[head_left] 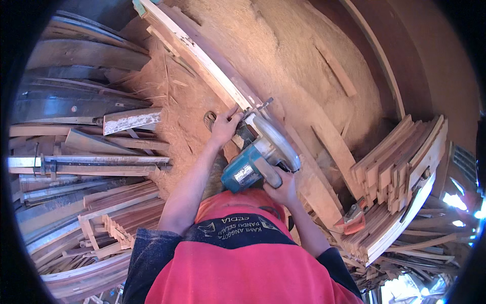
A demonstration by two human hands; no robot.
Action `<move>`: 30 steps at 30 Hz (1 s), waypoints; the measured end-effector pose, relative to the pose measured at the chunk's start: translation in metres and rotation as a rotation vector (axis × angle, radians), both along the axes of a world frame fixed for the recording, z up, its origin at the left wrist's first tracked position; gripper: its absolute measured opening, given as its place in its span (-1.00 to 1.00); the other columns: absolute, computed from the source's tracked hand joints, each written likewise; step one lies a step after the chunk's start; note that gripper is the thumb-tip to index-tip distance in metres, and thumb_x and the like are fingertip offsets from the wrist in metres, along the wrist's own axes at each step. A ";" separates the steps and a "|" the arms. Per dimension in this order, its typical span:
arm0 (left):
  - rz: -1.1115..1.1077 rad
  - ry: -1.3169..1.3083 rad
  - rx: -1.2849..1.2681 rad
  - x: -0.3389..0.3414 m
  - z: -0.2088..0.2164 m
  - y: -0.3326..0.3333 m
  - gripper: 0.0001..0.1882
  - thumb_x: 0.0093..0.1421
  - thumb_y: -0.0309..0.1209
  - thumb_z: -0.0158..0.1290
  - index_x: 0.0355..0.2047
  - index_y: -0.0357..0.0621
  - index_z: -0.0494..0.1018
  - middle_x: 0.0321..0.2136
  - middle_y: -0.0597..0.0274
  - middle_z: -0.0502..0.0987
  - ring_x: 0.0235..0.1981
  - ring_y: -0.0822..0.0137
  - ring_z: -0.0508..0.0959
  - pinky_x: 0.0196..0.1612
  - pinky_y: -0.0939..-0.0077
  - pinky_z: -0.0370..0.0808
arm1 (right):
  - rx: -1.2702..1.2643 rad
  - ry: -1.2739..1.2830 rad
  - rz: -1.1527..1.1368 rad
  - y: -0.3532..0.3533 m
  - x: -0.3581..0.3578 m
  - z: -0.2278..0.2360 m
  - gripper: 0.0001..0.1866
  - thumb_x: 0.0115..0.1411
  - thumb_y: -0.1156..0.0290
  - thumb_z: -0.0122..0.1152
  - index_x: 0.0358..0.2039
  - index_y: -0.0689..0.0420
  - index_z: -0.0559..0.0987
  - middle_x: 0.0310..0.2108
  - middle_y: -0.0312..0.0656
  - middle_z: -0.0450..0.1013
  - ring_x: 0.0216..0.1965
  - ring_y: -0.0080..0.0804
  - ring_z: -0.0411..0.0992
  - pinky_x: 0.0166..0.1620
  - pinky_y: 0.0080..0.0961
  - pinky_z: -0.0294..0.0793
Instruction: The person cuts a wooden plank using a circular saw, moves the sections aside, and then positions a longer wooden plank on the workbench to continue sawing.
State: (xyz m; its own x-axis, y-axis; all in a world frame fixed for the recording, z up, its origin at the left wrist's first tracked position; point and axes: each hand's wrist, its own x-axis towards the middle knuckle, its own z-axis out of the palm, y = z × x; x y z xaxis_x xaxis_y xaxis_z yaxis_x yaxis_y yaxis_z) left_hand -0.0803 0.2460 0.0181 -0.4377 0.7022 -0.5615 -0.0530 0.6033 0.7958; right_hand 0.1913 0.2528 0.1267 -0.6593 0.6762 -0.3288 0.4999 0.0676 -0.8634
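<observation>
The teal-bodied portable circular saw with a silver metal guard (243, 169) sat at the near end of the visible stretch of the long, straight timber with a pale upper face (202, 71). That timber's long axis ran diagonally from far left toward near right, and the saw's guard lined up roughly along it, with the motor housing out to the near left.

From the right hand (282, 186), the timber lay away to the far left, beyond the saw; those fingers were curled around the saw's rear handle. The left hand (225, 127) was clearly the nearer one to the timber: its fingers reached to the timber's left edge, just beside the front of the saw. Whether they pinched the wood or only rested against it, I could not tell. Brown sawdust (278, 66) spread to the right of the timber.
</observation>
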 end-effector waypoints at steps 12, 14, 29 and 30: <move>0.044 -0.123 0.054 0.000 0.002 -0.003 -0.42 0.35 -0.25 0.06 0.29 -0.32 0.32 0.18 0.09 0.49 0.15 0.39 0.46 0.21 0.55 0.35 | 0.071 -0.026 0.053 -0.004 -0.004 0.007 -0.59 -0.07 0.38 0.36 -0.15 0.15 0.57 -0.38 -0.06 0.55 -0.36 -0.09 0.57 -0.23 -0.28 0.54; 0.069 -0.141 0.054 0.000 0.006 -0.002 -0.43 0.35 -0.28 0.06 0.28 -0.34 0.33 0.18 0.07 0.49 0.16 0.38 0.45 0.23 0.54 0.33 | 0.030 -0.035 0.037 -0.002 -0.005 0.007 -0.60 -0.08 0.38 0.36 -0.17 0.15 0.56 -0.39 -0.05 0.55 -0.36 -0.08 0.56 -0.24 -0.28 0.53; 0.051 -0.117 0.052 -0.003 0.006 -0.001 -0.44 0.34 -0.26 0.09 0.24 -0.36 0.37 0.16 0.00 0.50 0.13 0.34 0.48 0.22 0.51 0.34 | -0.031 -0.073 0.072 0.000 -0.007 0.011 -0.54 -0.10 0.38 0.40 -0.14 0.19 0.54 -0.33 0.03 0.55 -0.27 0.05 0.57 -0.18 -0.20 0.54; 0.050 -0.117 0.051 -0.003 0.005 -0.001 -0.44 0.34 -0.26 0.09 0.24 -0.36 0.37 0.16 0.00 0.50 0.13 0.34 0.48 0.22 0.51 0.34 | -0.024 -0.054 0.066 0.000 -0.008 0.011 -0.54 -0.10 0.38 0.40 -0.13 0.19 0.55 -0.31 0.02 0.55 -0.26 0.05 0.57 -0.17 -0.20 0.54</move>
State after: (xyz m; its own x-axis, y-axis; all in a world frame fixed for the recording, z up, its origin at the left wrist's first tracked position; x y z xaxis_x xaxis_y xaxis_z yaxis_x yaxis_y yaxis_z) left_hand -0.0832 0.2449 0.0235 -0.4067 0.7099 -0.5751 -0.1765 0.5565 0.8118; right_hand 0.1830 0.2533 0.1380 -0.6830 0.6234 -0.3806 0.5408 0.0813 -0.8372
